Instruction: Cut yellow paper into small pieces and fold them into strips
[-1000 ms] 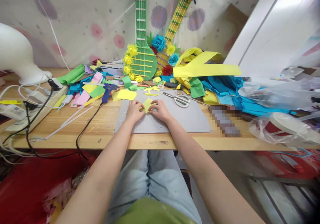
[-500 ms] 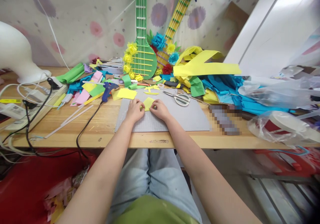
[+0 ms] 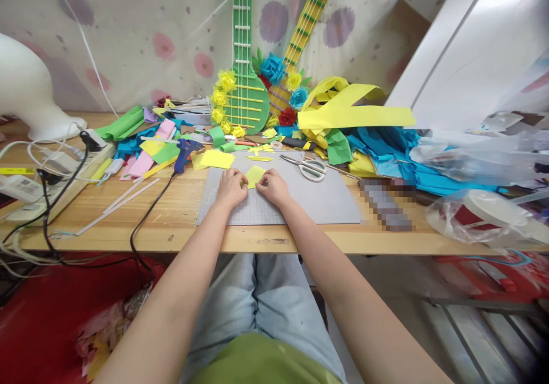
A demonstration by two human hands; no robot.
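Note:
A small piece of yellow paper (image 3: pixel 255 175) lies between my hands on the grey cutting mat (image 3: pixel 326 204). My left hand (image 3: pixel 233 187) pinches its left edge between thumb and finger. At the opposite edge, my right hand (image 3: pixel 273 187) grips it the same way, fingers curled in. White-handled scissors (image 3: pixel 312 170) rest at the mat's upper right, a little beyond my right hand. More yellow paper (image 3: pixel 218 159) lies at the mat's upper left corner, and thin yellow strips (image 3: pixel 259 158) sit just behind the piece I hold.
A blue glue gun (image 3: pixel 185 154) with a black cord stands left of the mat. Behind it lean a green paper guitar (image 3: pixel 247 101) and a yellow one (image 3: pixel 300 35). Blue crepe paper (image 3: pixel 386 149) and a plastic-wrapped tub (image 3: pixel 484 215) are at right, a power strip (image 3: pixel 64 186) at left.
Both hands stay in nearly the same place, still pinching the yellow paper. The view has shifted only very slightly; nothing else has visibly moved.

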